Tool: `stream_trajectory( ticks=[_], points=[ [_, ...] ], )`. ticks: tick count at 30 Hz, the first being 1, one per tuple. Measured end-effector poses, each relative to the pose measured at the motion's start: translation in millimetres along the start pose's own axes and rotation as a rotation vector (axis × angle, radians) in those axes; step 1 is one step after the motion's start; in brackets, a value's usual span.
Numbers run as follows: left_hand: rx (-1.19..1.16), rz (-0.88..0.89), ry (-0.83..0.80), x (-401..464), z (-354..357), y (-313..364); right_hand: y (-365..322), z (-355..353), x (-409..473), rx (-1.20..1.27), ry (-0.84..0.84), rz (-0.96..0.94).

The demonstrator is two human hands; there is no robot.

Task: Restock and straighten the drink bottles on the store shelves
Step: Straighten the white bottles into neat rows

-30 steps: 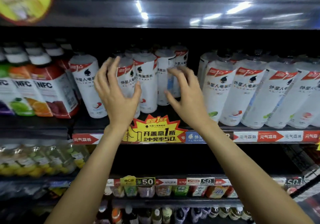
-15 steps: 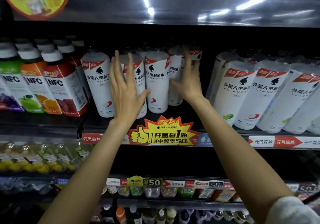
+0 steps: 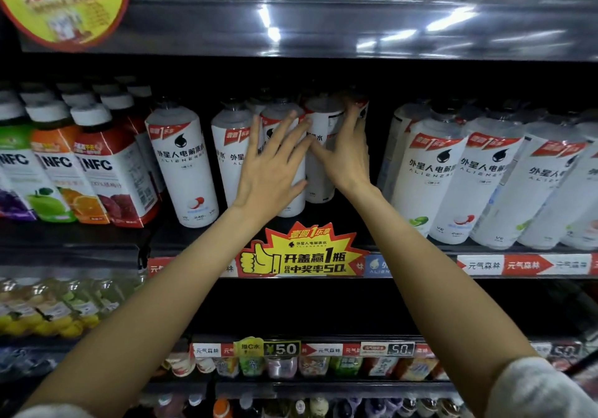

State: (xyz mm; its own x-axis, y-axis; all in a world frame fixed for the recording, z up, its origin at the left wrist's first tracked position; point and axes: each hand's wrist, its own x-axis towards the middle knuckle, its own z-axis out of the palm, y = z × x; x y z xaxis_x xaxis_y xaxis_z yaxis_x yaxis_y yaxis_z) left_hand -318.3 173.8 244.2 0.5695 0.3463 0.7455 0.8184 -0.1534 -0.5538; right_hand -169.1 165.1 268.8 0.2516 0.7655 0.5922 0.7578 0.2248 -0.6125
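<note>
Both hands are closing in since earlier: left hand point(image 3: 270, 171) w/ fingers spread flat on a front white bottle point(image 3: 284, 158), right hand point(image 3: 348, 155) spread round the recessed bottle point(image 3: 320, 145) on the shelf point(image 3: 420, 242). Risk: shoving is tipping neighbours.

The shelf's front row holds three NFC juice bottles point(image 3: 106, 171), eight white electrolyte bottles point(image 3: 182, 165), one yellow starburst promo sign point(image 3: 301, 252).
</note>
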Motion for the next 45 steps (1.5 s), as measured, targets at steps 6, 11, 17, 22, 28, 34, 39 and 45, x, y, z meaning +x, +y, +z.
stream_trajectory(
  ticks=[6,11,17,22,28,34,39,45],
  points=[
    [-0.076,0.011,0.032,-8,1,-8,3,-21,-21,0.017,0.036,-0.042],
    [-0.716,-0.05,0.154,1,-11,11,5,-37,-30,-0.055,0.011,-0.075],
    [-1.468,-0.415,-0.35,30,-18,31,-2,-46,-31,-0.098,0.026,-0.115],
    [-1.302,-0.454,-0.327,33,-13,39,-13,-51,-26,-0.292,0.121,-0.142],
    [-1.293,-0.405,-0.231,24,-33,41,-17,-65,-39,-0.572,0.392,-0.284],
    [-1.531,-0.391,-0.298,21,-55,36,-11,-87,-46,-0.753,0.427,-0.308],
    [-1.491,-0.467,-0.185,35,-41,42,-1,-100,-45,-0.749,0.308,-0.241],
    [-1.255,-0.56,-0.096,74,-21,56,2,-101,-48,-0.671,0.322,-0.25]
  ],
)
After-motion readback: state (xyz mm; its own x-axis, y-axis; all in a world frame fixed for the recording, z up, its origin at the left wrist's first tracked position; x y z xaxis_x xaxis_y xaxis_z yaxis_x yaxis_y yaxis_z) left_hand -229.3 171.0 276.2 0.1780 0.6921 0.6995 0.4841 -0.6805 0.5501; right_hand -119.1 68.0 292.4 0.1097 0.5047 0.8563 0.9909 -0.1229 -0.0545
